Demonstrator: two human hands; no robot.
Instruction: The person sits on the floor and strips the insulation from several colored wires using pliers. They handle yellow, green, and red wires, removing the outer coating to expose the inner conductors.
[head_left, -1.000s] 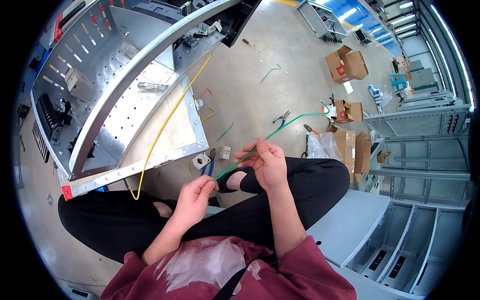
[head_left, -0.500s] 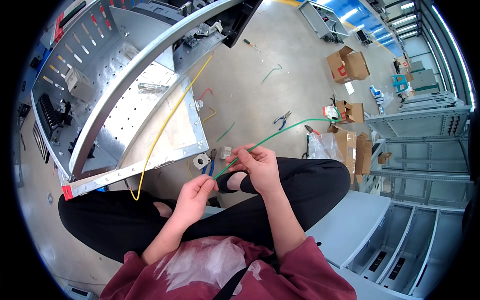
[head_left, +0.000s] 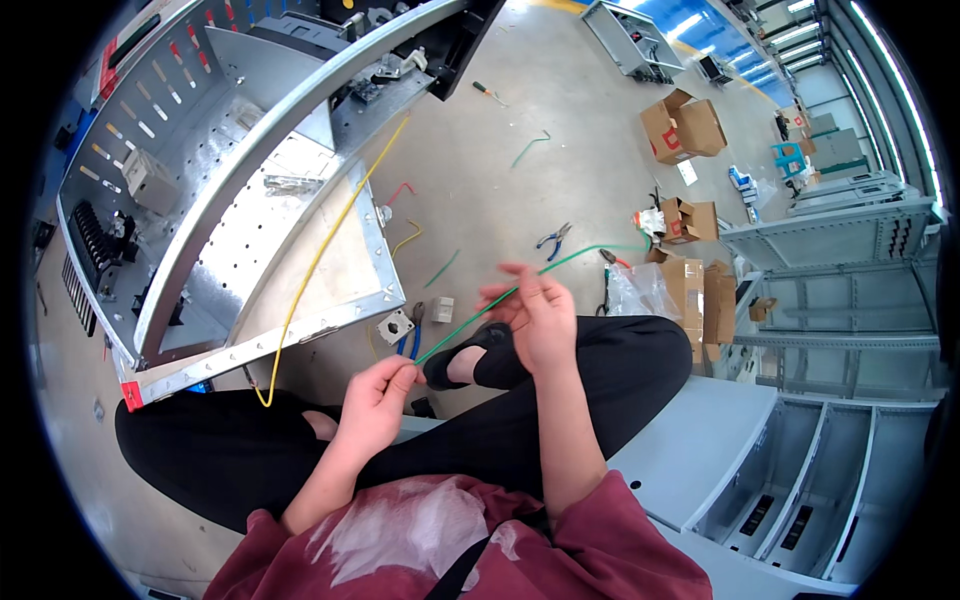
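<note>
A long green wire (head_left: pixel 462 326) runs slantwise across my lap, its far part bending off to the right above the floor. My left hand (head_left: pixel 371 408) pinches its near end between thumb and forefinger. Further along, my right hand (head_left: pixel 546 335) has its thumb and curled fingers around the same wire; the fingertips are slightly blurred. To the left stands a sheet-metal enclosure (head_left: pixel 384 294), its front corner close to my left hand. A yellow wire (head_left: pixel 318 265) hangs across its edge in a loose curve.
Diagonal pliers (head_left: pixel 553 238), a screwdriver (head_left: pixel 488 93) and several wire offcuts lie on the floor ahead. Cardboard boxes (head_left: pixel 684 128) and a clear plastic bag (head_left: pixel 640 292) are at the right. Beside me on the right is a grey metal cabinet (head_left: pixel 700 430) with open compartments.
My right hand has slid away from the left, further along the green wire, with its fingers loosening somewhat. My left hand still pinches the end, shifted slightly left.
</note>
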